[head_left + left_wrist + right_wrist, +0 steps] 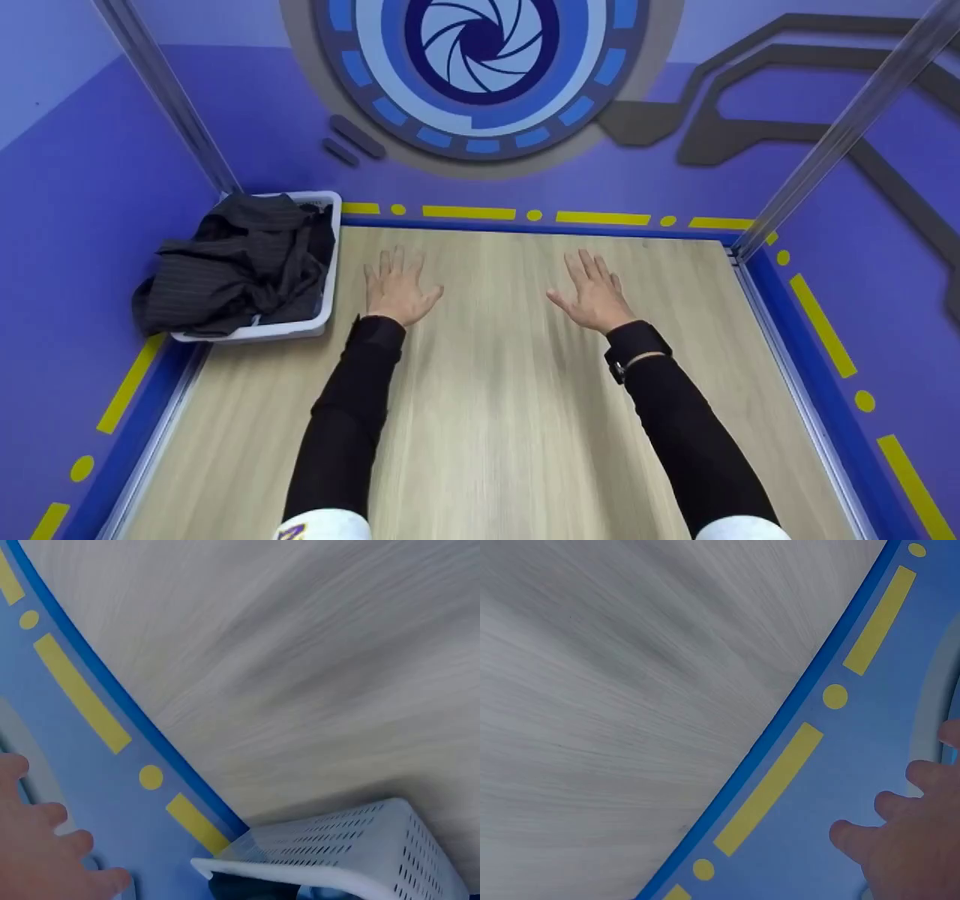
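My left hand [399, 292] is held out over the wooden table with its fingers spread and straight, holding nothing. To its left stands a white plastic basket [332, 262] heaped with dark striped cloth [240, 255], some of which hangs over the basket's left side. My right hand [595, 298], likewise spread and bare of any object, is over the right half of the table. In the left wrist view the basket's slotted wall [322, 840] shows at the bottom, beyond the left fingers [56, 855]. The right wrist view has the right fingers [855, 840] at its lower right edge.
The pale wooden tabletop [487, 390] runs back to a blue-purple wall [255, 135] with yellow markings. Side walls close it in left and right, with clear posts [847, 127] at the back corners. A dark band [619, 367] circles the right wrist.
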Tool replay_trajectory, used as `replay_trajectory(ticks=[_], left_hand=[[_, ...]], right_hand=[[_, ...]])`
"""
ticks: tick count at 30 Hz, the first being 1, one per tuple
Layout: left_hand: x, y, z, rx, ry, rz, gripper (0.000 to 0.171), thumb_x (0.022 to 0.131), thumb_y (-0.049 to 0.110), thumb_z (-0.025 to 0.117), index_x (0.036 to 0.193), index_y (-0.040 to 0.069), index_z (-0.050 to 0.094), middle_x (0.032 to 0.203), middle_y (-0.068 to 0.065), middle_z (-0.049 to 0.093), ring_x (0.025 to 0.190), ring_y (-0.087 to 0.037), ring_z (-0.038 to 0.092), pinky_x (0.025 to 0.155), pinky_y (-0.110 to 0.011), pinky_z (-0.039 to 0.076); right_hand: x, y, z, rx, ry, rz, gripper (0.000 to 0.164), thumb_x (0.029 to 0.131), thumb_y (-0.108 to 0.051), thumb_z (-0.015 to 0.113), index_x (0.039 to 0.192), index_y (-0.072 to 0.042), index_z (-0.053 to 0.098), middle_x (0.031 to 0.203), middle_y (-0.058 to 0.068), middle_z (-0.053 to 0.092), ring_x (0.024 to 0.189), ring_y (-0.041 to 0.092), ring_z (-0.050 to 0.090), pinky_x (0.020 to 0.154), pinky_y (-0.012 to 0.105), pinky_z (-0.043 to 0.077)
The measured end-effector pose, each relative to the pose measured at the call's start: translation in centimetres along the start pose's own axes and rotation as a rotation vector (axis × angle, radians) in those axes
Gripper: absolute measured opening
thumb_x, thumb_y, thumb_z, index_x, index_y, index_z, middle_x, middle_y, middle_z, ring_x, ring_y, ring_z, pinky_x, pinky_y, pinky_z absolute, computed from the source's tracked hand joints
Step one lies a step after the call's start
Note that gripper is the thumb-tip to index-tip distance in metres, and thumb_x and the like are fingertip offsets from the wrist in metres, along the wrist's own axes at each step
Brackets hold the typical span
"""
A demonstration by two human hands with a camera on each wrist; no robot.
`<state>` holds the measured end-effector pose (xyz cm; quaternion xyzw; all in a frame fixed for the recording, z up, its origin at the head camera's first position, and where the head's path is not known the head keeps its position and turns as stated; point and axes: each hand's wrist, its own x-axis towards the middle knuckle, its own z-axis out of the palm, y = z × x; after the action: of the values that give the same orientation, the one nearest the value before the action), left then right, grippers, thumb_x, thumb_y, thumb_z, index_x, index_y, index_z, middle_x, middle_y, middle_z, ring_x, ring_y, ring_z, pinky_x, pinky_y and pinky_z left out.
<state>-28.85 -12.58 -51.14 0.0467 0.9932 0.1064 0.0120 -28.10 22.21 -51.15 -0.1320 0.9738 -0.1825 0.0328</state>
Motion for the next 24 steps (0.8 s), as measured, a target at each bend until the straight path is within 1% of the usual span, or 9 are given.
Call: replay_trajectory(ticks=[4, 6, 9, 12, 15, 19, 22, 24], left_hand=[[0.8, -1.9, -2.0, 0.008, 0.099, 0.007, 0.072, 0.092, 0.051, 0.051, 0.152, 0.014, 0.033, 0.157, -0.023, 0.02, 0.143, -0.045, 0.018, 0.112, -0.067, 0.011], [0.9, -3.2, -3.0, 0.003, 0.13, -0.007, 0.07, 0.092, 0.049, 0.052, 0.151, 0.013, 0.035, 0.157, -0.026, 0.02, 0.142, -0.046, 0.019, 0.11, -0.068, 0.013], [0.9, -5.1, -4.4, -0.003, 0.153, -0.055, 0.071, 0.093, 0.047, 0.052, 0.151, 0.012, 0.034, 0.157, -0.027, 0.017, 0.141, -0.048, 0.02, 0.109, -0.068, 0.015], [0.4, -7.1, -5.2, -0.024, 0.158, -0.112, 0.072, 0.093, 0.045, 0.054, 0.151, 0.01, 0.031, 0.156, -0.031, 0.013, 0.14, -0.05, 0.018, 0.108, -0.069, 0.015], [-0.2, -9.1, -5.2, -0.047, 0.156, -0.168, 0.071, 0.093, 0.042, 0.052, 0.15, 0.005, 0.031, 0.154, -0.035, 0.01, 0.138, -0.054, 0.017, 0.106, -0.07, 0.016], [-1.4, -11.2, -4.4, -0.086, 0.122, -0.247, 0.067, 0.095, 0.042, 0.049, 0.147, 0.002, 0.037, 0.151, -0.042, 0.006, 0.136, -0.06, 0.012, 0.104, -0.073, 0.014], [-2.2, -12.5, -3.5, -0.12, 0.055, -0.311, 0.064, 0.095, 0.042, 0.047, 0.146, 0.003, 0.04, 0.15, -0.044, 0.002, 0.136, -0.062, 0.005, 0.103, -0.075, 0.011], [-2.7, -13.1, -2.9, -0.141, -0.003, -0.34, 0.063, 0.096, 0.04, 0.046, 0.146, 0.004, 0.039, 0.15, -0.044, 0.002, 0.136, -0.062, 0.003, 0.102, -0.076, 0.011]], right_hand=[[-0.1, 0.0, -0.2, 0.012, 0.03, -0.024, 0.079, 0.097, -0.054, 0.046, 0.155, -0.007, 0.019, 0.159, 0.022, 0.014, 0.146, 0.043, 0.007, 0.112, 0.065, 0.01], [-0.1, 0.0, -0.2, 0.016, 0.043, -0.032, 0.078, 0.098, -0.053, 0.046, 0.154, -0.007, 0.02, 0.159, 0.022, 0.016, 0.146, 0.043, 0.008, 0.113, 0.064, 0.012], [-0.1, 0.0, -0.1, 0.029, 0.05, -0.039, 0.077, 0.098, -0.053, 0.045, 0.155, -0.008, 0.02, 0.159, 0.021, 0.017, 0.147, 0.042, 0.009, 0.113, 0.063, 0.013], [-0.2, 0.1, 0.2, 0.034, 0.052, -0.043, 0.077, 0.098, -0.053, 0.045, 0.155, -0.008, 0.02, 0.159, 0.021, 0.017, 0.146, 0.042, 0.009, 0.113, 0.063, 0.013], [-0.4, 0.3, 0.4, 0.036, 0.063, -0.045, 0.076, 0.098, -0.052, 0.047, 0.154, -0.007, 0.02, 0.158, 0.022, 0.018, 0.146, 0.043, 0.011, 0.112, 0.064, 0.014], [-0.6, 0.6, 0.8, 0.035, 0.072, -0.048, 0.076, 0.098, -0.05, 0.047, 0.154, -0.006, 0.021, 0.158, 0.023, 0.019, 0.145, 0.044, 0.013, 0.112, 0.064, 0.016], [-0.7, 0.7, 1.2, 0.047, 0.075, -0.049, 0.074, 0.098, -0.048, 0.048, 0.153, -0.005, 0.023, 0.158, 0.023, 0.019, 0.144, 0.045, 0.014, 0.111, 0.064, 0.017], [-0.8, 0.8, 1.4, 0.05, 0.076, -0.05, 0.074, 0.098, -0.048, 0.049, 0.153, -0.005, 0.024, 0.157, 0.024, 0.019, 0.144, 0.045, 0.016, 0.112, 0.063, 0.018]])
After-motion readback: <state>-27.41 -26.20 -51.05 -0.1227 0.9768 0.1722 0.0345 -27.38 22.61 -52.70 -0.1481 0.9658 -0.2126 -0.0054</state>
